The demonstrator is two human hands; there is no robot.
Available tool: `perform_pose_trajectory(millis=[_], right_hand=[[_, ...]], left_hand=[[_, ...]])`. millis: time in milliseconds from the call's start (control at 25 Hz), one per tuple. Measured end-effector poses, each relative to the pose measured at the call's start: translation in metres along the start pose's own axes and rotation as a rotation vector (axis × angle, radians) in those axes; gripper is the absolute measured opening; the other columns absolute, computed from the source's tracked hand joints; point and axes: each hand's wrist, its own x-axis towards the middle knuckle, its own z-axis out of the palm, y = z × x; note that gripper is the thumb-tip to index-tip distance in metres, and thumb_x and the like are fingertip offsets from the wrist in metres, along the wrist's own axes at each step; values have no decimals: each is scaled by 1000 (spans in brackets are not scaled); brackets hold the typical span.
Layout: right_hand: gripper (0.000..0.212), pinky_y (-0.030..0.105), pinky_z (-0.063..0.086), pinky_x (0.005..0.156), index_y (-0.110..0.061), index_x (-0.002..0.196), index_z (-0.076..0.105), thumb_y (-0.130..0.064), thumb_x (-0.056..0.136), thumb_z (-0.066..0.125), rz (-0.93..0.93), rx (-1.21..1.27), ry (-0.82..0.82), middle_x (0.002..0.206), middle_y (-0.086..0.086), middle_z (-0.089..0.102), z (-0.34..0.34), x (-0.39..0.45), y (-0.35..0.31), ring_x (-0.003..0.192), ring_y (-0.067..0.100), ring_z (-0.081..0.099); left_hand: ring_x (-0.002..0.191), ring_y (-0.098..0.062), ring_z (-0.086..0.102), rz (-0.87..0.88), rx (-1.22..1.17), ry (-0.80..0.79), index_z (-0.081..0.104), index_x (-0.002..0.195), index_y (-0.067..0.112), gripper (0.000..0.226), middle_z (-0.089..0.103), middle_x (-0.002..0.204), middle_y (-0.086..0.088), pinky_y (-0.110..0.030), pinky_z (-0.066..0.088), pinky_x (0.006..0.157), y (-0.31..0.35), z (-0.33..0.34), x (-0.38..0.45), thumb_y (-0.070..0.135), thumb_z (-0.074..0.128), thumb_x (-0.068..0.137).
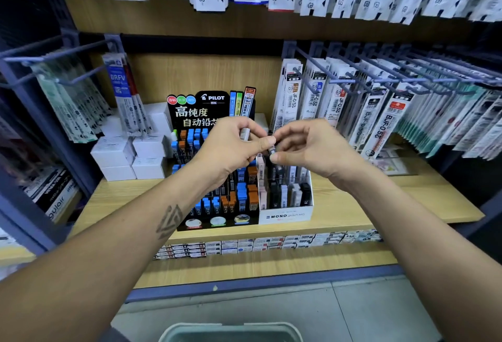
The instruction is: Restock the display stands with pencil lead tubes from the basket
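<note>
My left hand (231, 146) grips light grey pencil lead tubes (245, 133) in its curled fingers above the stands. My right hand (309, 148) pinches a small dark lead tube (272, 149) between thumb and forefinger, right against the left thumb. Below the hands stands a black Pilot display stand (217, 220) filled with blue and orange capped tubes. Beside it on the right is a white Mono display stand (285, 215) holding pink, black and grey tubes. The pale green basket (231, 332) shows only its rim at the bottom edge.
Both stands rest on a wooden shelf (380, 205). White boxes (119, 151) are stacked to the left. Hooks with hanging refill packs (339, 97) jut out on the right and on the left (81, 102). A row of small boxes (258, 244) lines the lower shelf.
</note>
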Motion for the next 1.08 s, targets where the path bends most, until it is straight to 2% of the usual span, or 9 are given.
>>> perform_pose_trajectory(millis=[120, 200, 360, 560, 680, 760, 880, 960, 1080], right_hand=[[40, 35, 60, 79, -10, 116, 69, 2, 79, 79, -26, 40, 40, 76, 14, 72, -7, 0, 0, 72, 24, 69], [32, 34, 62, 77, -8, 111, 71, 4, 82, 76, -32, 156, 146, 73, 12, 70, -16, 3, 0, 69, 25, 69], [18, 31, 61, 73, -3, 94, 73, 4, 78, 80, -44, 227, 264, 75, 6, 72, -19, 6, 4, 71, 20, 70], [14, 27, 62, 69, 7, 96, 72, 7, 82, 75, 14, 73, 276, 85, 26, 73, -43, -5, 11, 70, 25, 72], [12, 21, 60, 66, -2, 96, 71, 6, 87, 70, 70, -170, 349, 89, 22, 73, -61, -10, 23, 71, 26, 73], [14, 23, 61, 67, -4, 98, 69, 5, 88, 70, 77, -255, 380, 89, 18, 72, -63, -9, 29, 71, 21, 72], [13, 22, 59, 76, -11, 94, 74, -2, 85, 76, 26, -319, 420, 84, 8, 74, -56, 3, 31, 74, 14, 71], [15, 17, 57, 79, -18, 91, 76, -6, 84, 79, -11, -296, 461, 81, 0, 73, -48, 14, 31, 76, 9, 71], [13, 25, 56, 86, -16, 97, 78, -9, 86, 77, -24, -347, 479, 81, -2, 72, -38, 30, 32, 82, 14, 72]], left_hand=[[48, -11, 47, -15, -67, 12, 67, 98, 5, 22, 69, 80, -19, -19, 32, 37, 1, 8, 0, 20, 78, 87], [48, -11, 45, -56, -108, -38, 67, 103, 3, 26, 70, 91, -28, -18, 28, 36, 2, 11, -1, 22, 76, 88], [46, -11, 42, -110, -21, -151, 64, 100, 5, 17, 76, 84, -14, -18, 31, 36, -1, 17, -3, 9, 75, 88], [49, -11, 45, -202, -47, -141, 63, 106, 1, 15, 75, 88, -21, -19, 30, 37, -1, 21, 0, -2, 65, 92], [60, -17, 53, -216, -223, -90, 55, 116, -3, 22, 71, 92, -27, -26, 38, 48, 3, 14, 4, -9, 49, 95], [71, -26, 65, -183, -378, -68, 50, 120, -5, 24, 71, 94, -30, -30, 51, 58, 6, 6, 6, -12, 45, 97], [96, -38, 73, -149, -542, -90, 48, 120, -6, 20, 70, 104, -33, -39, 61, 84, 5, -2, 6, -9, 42, 101], [101, -40, 72, -135, -538, -96, 52, 118, -9, 18, 69, 107, -33, -41, 60, 88, 0, -4, 5, -6, 46, 101], [101, -35, 73, -127, -440, -76, 59, 121, -1, 21, 73, 108, -24, -44, 61, 85, -7, -7, 6, 3, 51, 102]])
